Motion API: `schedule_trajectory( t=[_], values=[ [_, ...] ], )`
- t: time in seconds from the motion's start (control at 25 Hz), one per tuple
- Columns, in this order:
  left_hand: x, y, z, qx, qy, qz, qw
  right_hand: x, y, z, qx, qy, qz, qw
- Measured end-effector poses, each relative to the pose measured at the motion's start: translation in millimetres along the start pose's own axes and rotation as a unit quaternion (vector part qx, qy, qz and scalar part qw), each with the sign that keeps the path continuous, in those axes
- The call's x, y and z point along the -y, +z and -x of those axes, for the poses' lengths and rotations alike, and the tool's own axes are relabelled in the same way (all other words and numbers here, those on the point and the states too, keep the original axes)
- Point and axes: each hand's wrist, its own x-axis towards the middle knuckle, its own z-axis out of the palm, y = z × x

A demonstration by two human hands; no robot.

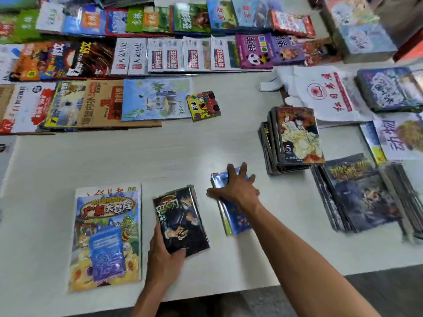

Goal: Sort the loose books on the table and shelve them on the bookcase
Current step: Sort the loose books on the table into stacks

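Observation:
On the white table (pixel 178 154) my left hand (pixel 163 257) grips the near corner of a small stack of dark manga books (pixel 180 218), thumb on the cover. To its right, my right hand (pixel 235 188) lies spread over the far end of a blue book stack (pixel 235 216), thumb at its left edge and fingers over the top edge. A large colourful comic (pixel 107 239) lies flat to the left. A leaning manga stack marked 5 (pixel 295 138) stands further right. No bookcase is in view.
Rows of wrapped books (pixel 174 56) cover the far side of the table. A small toy-car book (pixel 203 105) lies apart from them. At the right lie a white plastic bag (pixel 325 94) and fanned dark book stacks (pixel 364 195). The near table edge borders grey floor.

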Motion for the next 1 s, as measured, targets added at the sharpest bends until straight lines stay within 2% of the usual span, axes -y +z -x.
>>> schedule_trajectory(
  t=[0.12,0.28,0.4,0.48,0.56,0.72,0.84,0.92,1.0],
  values=[
    [7,4,-7,-0.001,-0.013,0.0,1.0,7,15,6,-0.026,-0.006,0.051,0.998],
    [2,6,-14,-0.037,-0.011,-0.039,0.998,-1,39,30,-0.025,0.006,0.044,0.999],
    [-15,8,-8,-0.131,0.09,-0.073,0.985,-9,42,53,-0.02,-0.01,-0.046,0.999],
    [-32,15,0,-0.156,0.183,-0.04,0.97,-30,36,74,-0.092,-0.045,-0.11,0.989],
    [-50,26,6,-0.119,0.229,-0.021,0.966,-65,28,94,-0.146,-0.043,-0.181,0.972],
    [-99,58,22,-0.003,0.251,0.0,0.968,-128,-12,112,-0.21,-0.024,-0.269,0.94],
    [-143,91,20,0.055,0.241,0.013,0.969,-151,-73,83,-0.254,-0.005,-0.358,0.899],
    [-179,122,14,0.07,0.204,0.032,0.976,-162,-117,55,-0.25,-0.005,-0.401,0.882],
    [-220,157,11,0.083,0.143,0.099,0.981,-174,-148,27,-0.193,0.012,-0.446,0.874]
  ],
)
